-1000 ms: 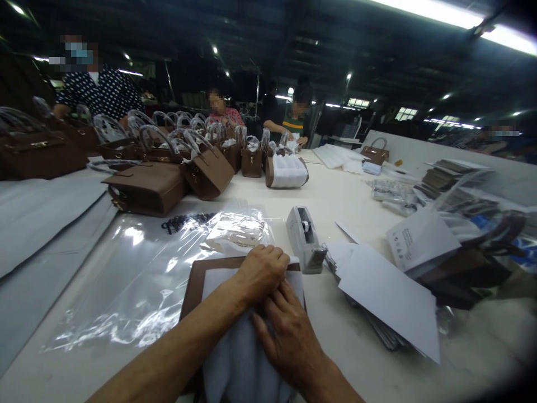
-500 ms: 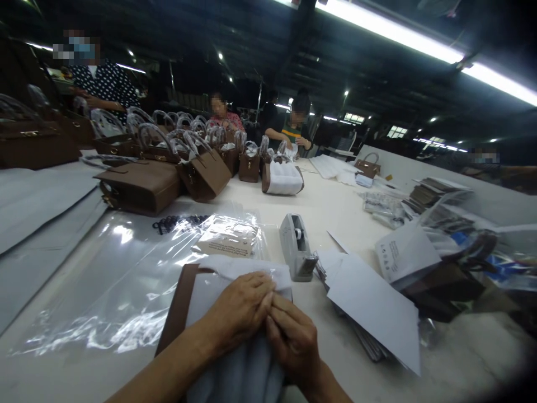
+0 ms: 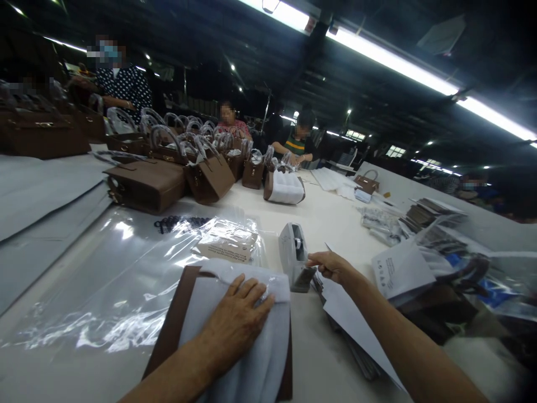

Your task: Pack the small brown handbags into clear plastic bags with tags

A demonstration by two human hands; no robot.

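A brown handbag (image 3: 168, 324) lies before me, its face covered by a white wrapping sheet (image 3: 247, 274). My left hand (image 3: 243, 319) rests flat on that sheet with the fingers apart. To the right of the bag stands a grey tape dispenser (image 3: 289, 252). At its front end is my right hand (image 3: 331, 265), index finger forward and the other fingers curled. Whatever is between those fingertips is too small to see. Beneath the right wrist is a stack of white sheets (image 3: 352, 313).
Clear plastic sheeting (image 3: 126, 274) with a printed beige card (image 3: 226, 240) spreads at left. Brown handbags (image 3: 146, 182) with wrapped handles crowd the far left. A bag wrapped in white (image 3: 285, 187) sits mid-table. Plastic-wrapped items (image 3: 453, 263) pile at right. Several people work beyond.
My right hand has left the wrapped bag and moved right to the tape dispenser. My left hand stays on the white sheet, its fingers now more spread. The view has shifted slightly.
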